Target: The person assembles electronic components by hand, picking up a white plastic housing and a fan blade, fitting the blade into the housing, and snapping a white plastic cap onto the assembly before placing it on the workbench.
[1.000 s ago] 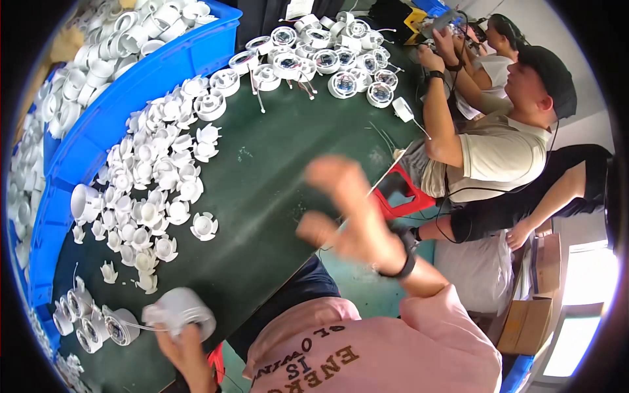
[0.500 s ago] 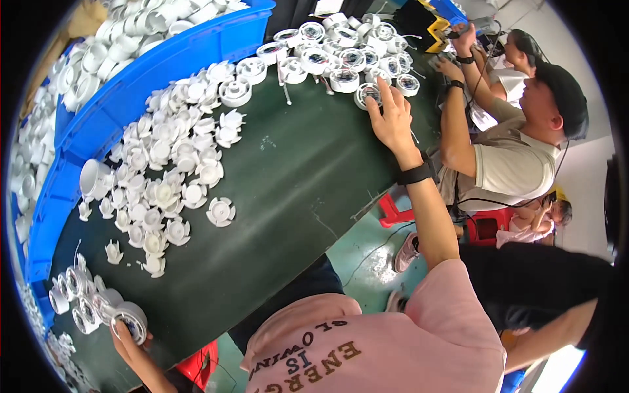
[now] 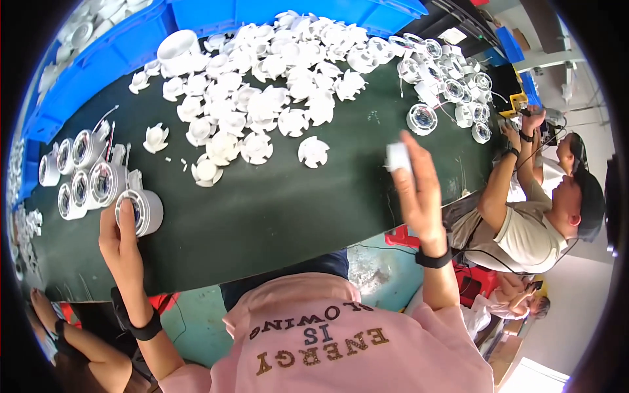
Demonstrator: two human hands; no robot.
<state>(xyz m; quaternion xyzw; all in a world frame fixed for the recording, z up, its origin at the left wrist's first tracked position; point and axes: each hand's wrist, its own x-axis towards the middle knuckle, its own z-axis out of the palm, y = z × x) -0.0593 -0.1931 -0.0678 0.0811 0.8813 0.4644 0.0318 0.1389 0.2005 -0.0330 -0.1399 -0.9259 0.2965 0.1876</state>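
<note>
My left hand [image 3: 122,243] grips a round white housing [image 3: 149,213] with a dark centre, its fingers wrapped over the near rim. The housing stands on edge on the dark green table, at the near end of a group of similar housings [image 3: 103,182] with short wires. To the right, my right hand [image 3: 420,190] is above the table, closed on a small white part [image 3: 398,158]. Motion blurs that part, and its exact kind cannot be made out. A single housing [image 3: 422,119] lies beyond this hand, in front of the pile of housings [image 3: 452,85].
White fan impellers [image 3: 262,108] lie heaped across the table's far middle. Blue bins [image 3: 124,65] line the back, the left one with white rings. At right, a co-worker in a cap [image 3: 524,229] works at the table. Another person's arm [image 3: 85,344] shows at lower left.
My right hand has drawn back from the pile of housings toward me, now with a white part in it. My left hand stays on its housing. The whole view has turned and shifted.
</note>
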